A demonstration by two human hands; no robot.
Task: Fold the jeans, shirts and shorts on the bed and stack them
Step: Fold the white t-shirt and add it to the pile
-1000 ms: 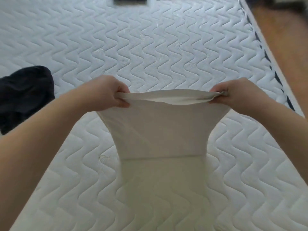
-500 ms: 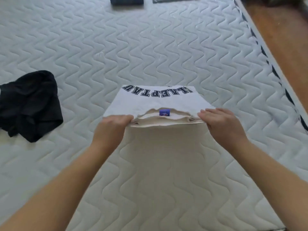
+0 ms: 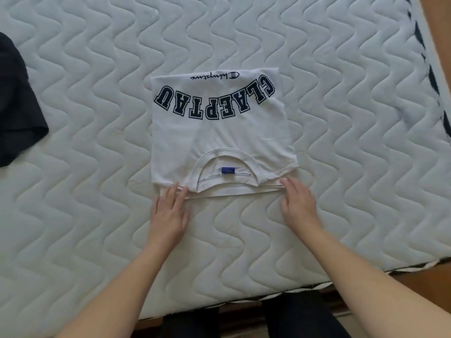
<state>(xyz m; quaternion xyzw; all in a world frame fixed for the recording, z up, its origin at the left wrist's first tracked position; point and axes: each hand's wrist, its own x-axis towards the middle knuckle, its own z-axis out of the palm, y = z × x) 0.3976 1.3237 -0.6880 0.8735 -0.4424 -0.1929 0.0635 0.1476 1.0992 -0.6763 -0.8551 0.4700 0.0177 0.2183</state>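
Observation:
A white T-shirt [image 3: 219,132] with dark block letters lies folded into a rectangle on the quilted mattress [image 3: 97,215], collar and blue label toward me. My left hand [image 3: 169,213] lies flat on the mattress with its fingertips touching the shirt's near left edge. My right hand [image 3: 299,203] lies flat too, fingertips at the near right edge. Neither hand grips the cloth.
A crumpled black garment [image 3: 17,106] lies at the left edge of the view. The mattress edge with dark trim [image 3: 432,76] runs down the right side, with wooden floor [image 3: 441,25] beyond. The bed's near edge is just in front of my legs.
The shirt was held up by both hands, then laid down and folded over on the mattress. Both hands let go of it and now rest flat at its near edge.

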